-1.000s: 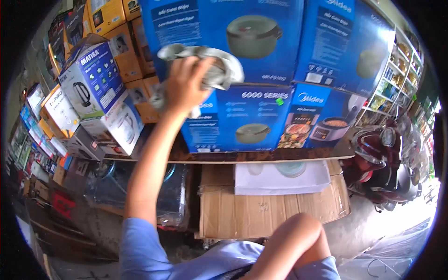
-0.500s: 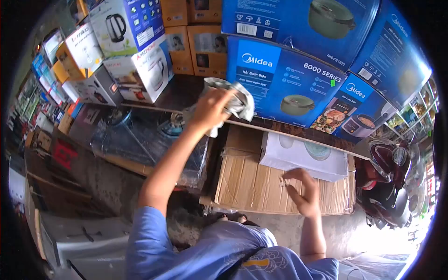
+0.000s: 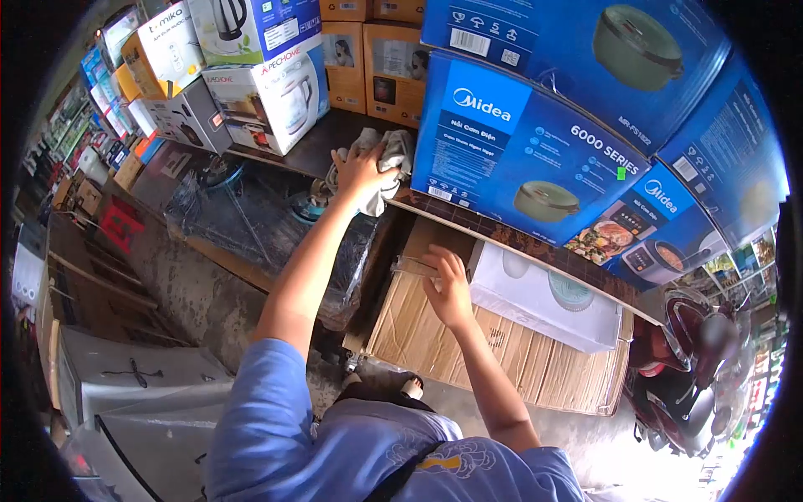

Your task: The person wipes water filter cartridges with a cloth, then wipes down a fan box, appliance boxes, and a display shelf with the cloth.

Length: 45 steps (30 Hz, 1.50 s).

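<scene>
Head view, cloth: bunched in my left hand (image 3: 361,176), the cloth (image 3: 396,152) at the near edge of the desk (image 3: 347,125).
Grip: left fingers curled around it; right hand (image 3: 454,299) loosely spread, holding nothing, over the cardboard box (image 3: 418,335).
Cloth handling: I'd press flat, sparing the blue Midea box (image 3: 468,155) just right.
Kettle box (image 3: 280,100): far left, contents hidden.

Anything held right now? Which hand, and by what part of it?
Left hand has the cloth by its bunched middle; right hand holds nothing.

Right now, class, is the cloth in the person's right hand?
No, the left hand holds the cloth, while the right hand is apart from it.
</scene>
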Available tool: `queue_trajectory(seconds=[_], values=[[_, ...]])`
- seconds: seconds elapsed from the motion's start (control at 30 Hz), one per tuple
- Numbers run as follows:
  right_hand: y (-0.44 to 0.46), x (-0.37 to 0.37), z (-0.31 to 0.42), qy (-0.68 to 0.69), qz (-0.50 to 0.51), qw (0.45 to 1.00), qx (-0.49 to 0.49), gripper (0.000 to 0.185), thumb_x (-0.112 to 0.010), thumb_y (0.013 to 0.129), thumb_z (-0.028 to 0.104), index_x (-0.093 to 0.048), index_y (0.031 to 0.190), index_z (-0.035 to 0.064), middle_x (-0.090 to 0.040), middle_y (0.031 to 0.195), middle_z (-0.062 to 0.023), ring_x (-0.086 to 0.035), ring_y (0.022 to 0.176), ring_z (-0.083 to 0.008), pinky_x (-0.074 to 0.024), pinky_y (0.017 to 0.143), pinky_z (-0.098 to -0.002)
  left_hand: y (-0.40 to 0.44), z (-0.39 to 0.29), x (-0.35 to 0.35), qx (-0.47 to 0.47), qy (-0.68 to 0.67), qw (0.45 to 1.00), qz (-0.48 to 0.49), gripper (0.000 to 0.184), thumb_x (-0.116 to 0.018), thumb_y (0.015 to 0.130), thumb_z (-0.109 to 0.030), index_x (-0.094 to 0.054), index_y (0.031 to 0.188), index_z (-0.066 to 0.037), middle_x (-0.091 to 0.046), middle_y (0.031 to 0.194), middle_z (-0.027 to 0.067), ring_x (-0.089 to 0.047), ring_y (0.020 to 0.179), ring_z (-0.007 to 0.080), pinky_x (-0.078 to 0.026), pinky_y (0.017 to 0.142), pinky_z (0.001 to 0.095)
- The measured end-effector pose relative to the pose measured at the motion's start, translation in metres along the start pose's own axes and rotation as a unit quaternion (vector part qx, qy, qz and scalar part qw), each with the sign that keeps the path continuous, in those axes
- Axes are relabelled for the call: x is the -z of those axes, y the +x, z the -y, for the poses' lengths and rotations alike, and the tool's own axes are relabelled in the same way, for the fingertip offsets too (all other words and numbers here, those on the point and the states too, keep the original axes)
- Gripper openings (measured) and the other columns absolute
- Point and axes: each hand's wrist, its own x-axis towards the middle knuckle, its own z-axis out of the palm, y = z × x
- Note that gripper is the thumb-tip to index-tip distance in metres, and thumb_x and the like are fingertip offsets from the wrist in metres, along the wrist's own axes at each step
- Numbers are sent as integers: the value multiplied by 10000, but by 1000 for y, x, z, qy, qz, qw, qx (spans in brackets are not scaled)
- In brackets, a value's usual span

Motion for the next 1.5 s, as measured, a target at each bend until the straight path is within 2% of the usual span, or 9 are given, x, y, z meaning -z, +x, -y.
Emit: queue_trajectory(seconds=[0.23,0.37,0.67,0.87,1.0,1.07,1.1,1.2,1.5], values=[[81,-62,-7,-211,-2,971,113,535,-535,684,98,-423,1203,25,-380,1288,-129,-327,1215,-287,-224,1028,-434,31,29,-20,-41,-21,999,-20,627,-644,629,-395,-482,1199,-190,-540,1141,49,-522,970,329,-473,742,431],[93,-92,-6,-286,-61,953,75,556,-526,653,87,-433,1200,47,-417,1262,-110,-369,1190,-259,-250,1005,-422,51,6,-17,-87,-35,990,101,640,-679,618,-396,-487,1191,-188,-516,1169,74,-492,1034,328,-461,783,433],[111,-140,-38,-384,-267,882,60,364,-543,670,135,-555,1034,130,-534,1056,-51,-470,1037,-221,-288,907,-421,97,85,-23,-36,-54,997,52,600,-676,660,-366,-458,1188,-186,-519,1115,85,-457,1043,364,-414,759,541],[110,-141,-37,-386,-253,886,42,375,-553,675,147,-538,1050,130,-518,1068,-59,-460,1051,-233,-274,920,-429,87,137,-2,-46,8,998,40,588,-646,724,-263,-405,1237,-108,-495,1116,167,-519,906,388,-485,704,425],[112,-136,-35,-377,-250,890,50,401,-574,646,150,-536,1045,135,-512,1083,-62,-452,1052,-236,-271,914,-430,58,123,-1,-52,62,996,-34,372,-600,733,-225,-503,1070,-100,-570,897,107,-561,748,240,-463,514,333],[110,-137,-30,-373,-225,900,3,431,-592,609,144,-538,1037,137,-511,1086,-62,-441,1049,-238,-265,908,-430,54,117,-63,-71,-251,960,-104,139,-526,786,-185,-592,844,-77,-592,666,49,-520,490,99,-417,403,253],[111,-138,-25,-381,-219,898,-16,436,-596,600,140,-540,1032,141,-511,1087,-60,-437,1049,-239,-264,904,-429,33,92,-2,-19,-260,965,32,123,-568,738,-195,-599,776,-82,-609,684,77,-553,537,152,-442,444,311],[110,-140,-39,-371,-223,900,53,450,-600,622,166,-523,1065,144,-518,1090,-52,-448,1043,-235,-278,885,-415,5,55,7,-76,-170,982,-5,248,-664,569,-138,-591,801,-94,-599,715,91,-573,673,235,-458,636,376],[105,-130,-42,-362,-212,900,115,441,-545,703,233,-506,1133,146,-518,1122,-62,-479,1039,-242,-336,868,-428,-88,81,62,123,-330,934,68,427,-649,611,-225,-594,1018,-108,-629,853,148,-603,798,299,-474,706,404]])
